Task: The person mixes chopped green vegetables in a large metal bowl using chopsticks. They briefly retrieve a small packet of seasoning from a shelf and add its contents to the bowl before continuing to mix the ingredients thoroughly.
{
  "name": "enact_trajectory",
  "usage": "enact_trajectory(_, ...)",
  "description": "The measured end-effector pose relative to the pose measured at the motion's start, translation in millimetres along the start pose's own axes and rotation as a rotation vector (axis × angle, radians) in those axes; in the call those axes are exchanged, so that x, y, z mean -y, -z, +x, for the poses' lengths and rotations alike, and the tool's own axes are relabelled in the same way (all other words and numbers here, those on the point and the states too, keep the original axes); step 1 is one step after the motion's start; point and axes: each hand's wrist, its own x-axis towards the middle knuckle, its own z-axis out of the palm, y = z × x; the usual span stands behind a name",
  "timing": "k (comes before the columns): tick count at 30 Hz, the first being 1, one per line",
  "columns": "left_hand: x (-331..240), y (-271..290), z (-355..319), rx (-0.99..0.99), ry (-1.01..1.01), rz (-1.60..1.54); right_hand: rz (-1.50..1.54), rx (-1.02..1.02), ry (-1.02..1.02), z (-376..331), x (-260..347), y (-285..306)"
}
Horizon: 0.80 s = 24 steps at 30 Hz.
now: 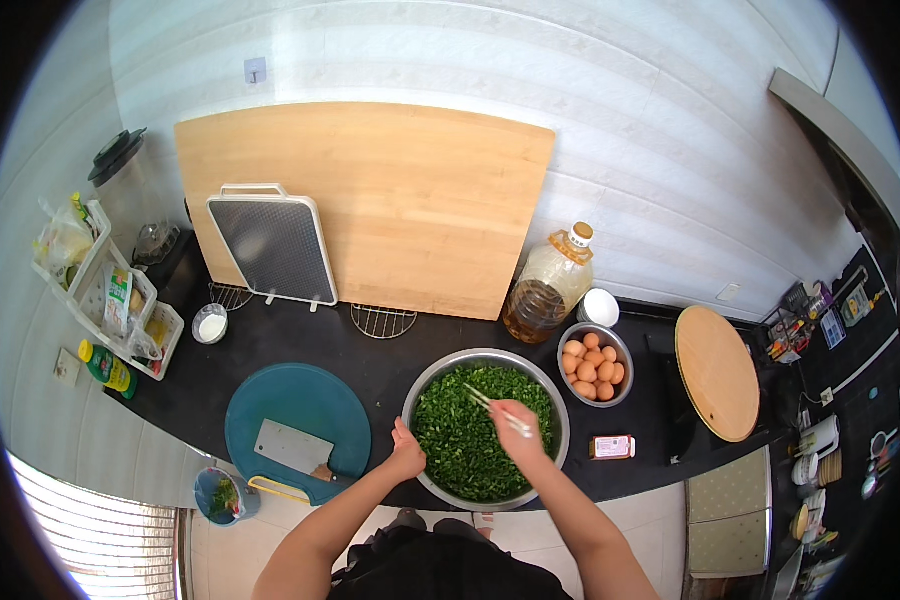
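A wide metal bowl [562, 455] full of finely chopped green leaves [465, 440] stands at the counter's front edge. My right hand [518, 428] is closed around a pair of chopsticks [478, 397], whose far tips reach into the greens. At the bowl's left rim, my left hand [406, 452] grips the side, its fingers partly hidden. Left of it lies a round teal cutting board [270, 395] with a yellow-edged handle, and a cleaver [292, 446] rests flat on that board.
Brown eggs [592, 366] fill a smaller metal bowl [623, 349] at the right, near an oil jug [550, 285] and a small box [612, 447]. A small glass bowl of white powder [210, 324] sits back left. Upright boards [420, 200] lean on the wall; a bin [220, 495] stands below.
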Motion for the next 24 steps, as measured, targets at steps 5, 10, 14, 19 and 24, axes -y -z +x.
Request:
enact_trajectory(5,11.0,-0.7,2.1,-0.036,-0.067,0.052,-0.073,0.215,0.246,-26.6,8.4,-36.4)
enact_trajectory(10,16.8,-4.7,5.3,-0.028,-0.122,0.006,-0.113,0.331,0.15,-62.5,2.1,13.5)
enact_trajectory(14,16.9,-7.4,5.7,-0.052,-0.139,0.0,0.072,0.222,-0.072,-48.8,14.4,7.4)
enact_trajectory(19,15.4,-4.2,0.3,-0.059,-0.166,-0.003,0.288,0.144,-0.086,-51.2,-5.9,-53.6)
enact_trajectory(24,23.7,-7.2,10.1,-0.045,-0.174,-0.016,0.059,0.04,-0.115,-50.9,-27.3,-0.4)
